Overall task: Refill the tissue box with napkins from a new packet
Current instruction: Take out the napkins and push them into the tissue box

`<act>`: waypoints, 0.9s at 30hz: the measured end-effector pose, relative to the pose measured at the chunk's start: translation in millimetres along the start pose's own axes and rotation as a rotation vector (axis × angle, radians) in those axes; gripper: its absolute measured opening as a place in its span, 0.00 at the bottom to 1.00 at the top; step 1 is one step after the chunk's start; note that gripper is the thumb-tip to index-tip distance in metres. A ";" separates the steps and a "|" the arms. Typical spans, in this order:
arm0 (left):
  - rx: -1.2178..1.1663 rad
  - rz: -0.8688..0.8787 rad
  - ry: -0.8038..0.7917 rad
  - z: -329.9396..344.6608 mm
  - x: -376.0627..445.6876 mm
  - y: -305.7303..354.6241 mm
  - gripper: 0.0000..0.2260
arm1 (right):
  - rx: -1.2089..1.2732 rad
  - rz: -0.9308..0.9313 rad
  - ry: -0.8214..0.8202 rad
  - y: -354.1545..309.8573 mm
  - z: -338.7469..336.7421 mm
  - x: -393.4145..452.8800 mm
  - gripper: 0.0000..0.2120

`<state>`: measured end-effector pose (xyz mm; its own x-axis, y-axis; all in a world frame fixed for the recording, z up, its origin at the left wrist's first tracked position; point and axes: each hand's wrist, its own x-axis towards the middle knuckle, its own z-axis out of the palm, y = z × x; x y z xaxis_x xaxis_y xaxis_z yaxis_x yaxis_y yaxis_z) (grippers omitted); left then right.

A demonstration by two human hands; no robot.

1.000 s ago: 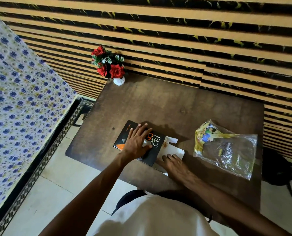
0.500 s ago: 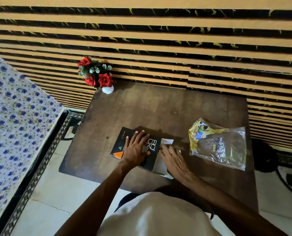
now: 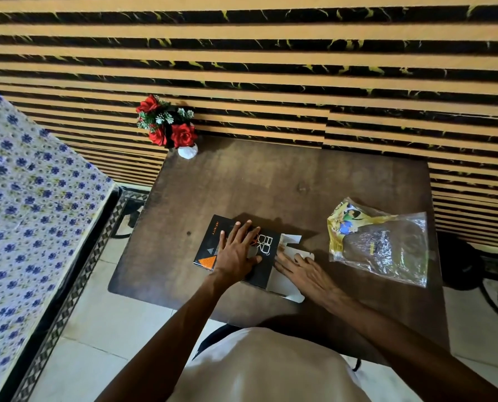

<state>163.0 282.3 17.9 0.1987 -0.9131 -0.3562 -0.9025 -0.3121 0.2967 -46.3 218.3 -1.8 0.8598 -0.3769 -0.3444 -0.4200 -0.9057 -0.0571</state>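
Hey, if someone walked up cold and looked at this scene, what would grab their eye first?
Probably the red flowers in a small white vase at the table's far left corner, bright against the striped wall. Next, near the front edge, the black tissue box with the left hand flat on top and the right hand at its open white end flaps. To the right lies a crinkled clear packet with a yellow printed top.
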 end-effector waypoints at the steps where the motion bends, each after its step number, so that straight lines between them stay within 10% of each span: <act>1: -0.002 -0.002 0.000 -0.1 -0.1 0.3 0.36 | 0.028 0.009 0.005 -0.4 1.2 3.4 0.41; 27: -0.099 -0.007 -0.018 -7.8 9.1 1.7 0.38 | -0.047 0.076 0.036 4.2 -7.5 21.2 0.42</act>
<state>166.2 271.5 22.0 0.1968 -0.9062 -0.3742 -0.8589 -0.3434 0.3800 -27.6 205.0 -2.3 0.8364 -0.4508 -0.3119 -0.4709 -0.8821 0.0123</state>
